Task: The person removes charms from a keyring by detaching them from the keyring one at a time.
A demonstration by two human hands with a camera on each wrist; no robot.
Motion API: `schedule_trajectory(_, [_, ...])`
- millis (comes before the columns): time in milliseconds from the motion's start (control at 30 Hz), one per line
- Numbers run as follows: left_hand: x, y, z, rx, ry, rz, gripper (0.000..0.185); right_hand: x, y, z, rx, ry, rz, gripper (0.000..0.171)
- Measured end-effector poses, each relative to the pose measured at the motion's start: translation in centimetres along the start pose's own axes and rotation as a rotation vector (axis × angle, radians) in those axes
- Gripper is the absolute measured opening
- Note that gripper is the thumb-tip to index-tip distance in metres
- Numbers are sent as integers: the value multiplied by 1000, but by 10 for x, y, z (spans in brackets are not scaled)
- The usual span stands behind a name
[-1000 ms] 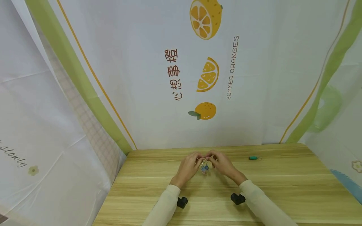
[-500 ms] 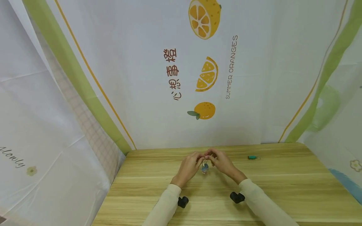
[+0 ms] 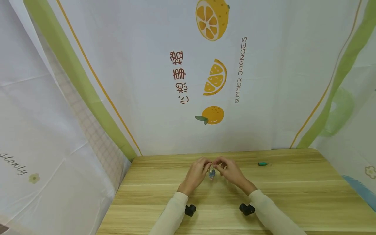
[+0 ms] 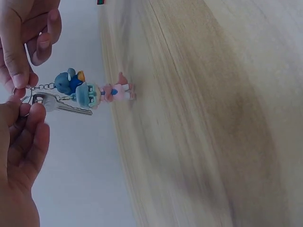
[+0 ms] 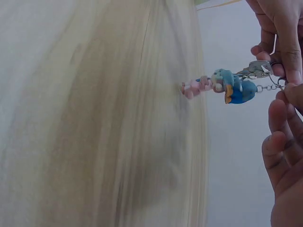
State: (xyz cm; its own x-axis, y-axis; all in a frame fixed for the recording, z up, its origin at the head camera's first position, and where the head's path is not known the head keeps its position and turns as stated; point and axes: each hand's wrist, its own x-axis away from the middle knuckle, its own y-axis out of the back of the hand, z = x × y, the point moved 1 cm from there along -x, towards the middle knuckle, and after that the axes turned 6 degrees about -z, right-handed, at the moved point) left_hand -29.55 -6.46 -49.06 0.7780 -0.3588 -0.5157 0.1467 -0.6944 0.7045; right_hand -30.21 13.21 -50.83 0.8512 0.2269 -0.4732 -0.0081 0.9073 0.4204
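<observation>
Near the far side of the table, my left hand (image 3: pixel 194 174) and right hand (image 3: pixel 232 170) meet fingertip to fingertip at a metal key ring (image 4: pixel 30 98). Each pinches it between thumb and fingers, which partly cover it. From the ring hangs a silver key (image 4: pixel 73 109). A blue figurine charm (image 5: pixel 241 91) with an orange part dangles on a short chain. Beside it hangs a longer pink figurine charm (image 4: pixel 120 91) with a teal top. In the head view the charms show small, just below the fingertips.
A small green object (image 3: pixel 262 164) with a thin metal loop lies on the wooden table (image 3: pixel 293 195), right of the hands. A white printed cloth (image 3: pixel 147 98) rises at the table's back edge. Black wrist mounts (image 3: pixel 247 209) stick inward from the sleeves.
Both hands stay in nearly the same place. The right fingertips shift slightly against the ring, and the hanging charms and key swing and turn a little.
</observation>
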Motion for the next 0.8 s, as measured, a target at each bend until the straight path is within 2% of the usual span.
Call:
schedule_trajectory(200, [0,2,0,69,-29,12,16,0,2,0,44,-13,-30,14])
schedule_trajectory(367, [1,4,0,63,-32,21,17,1,3,0,116,13,-46,16])
schedule_trajectory(600, [2,4,1,48,-30,20,17,1,2,1,249,117,-107,16])
schedule_trajectory(800, [1,4,1,30,-31,4,16,-1,0,4,281,129,-135,12])
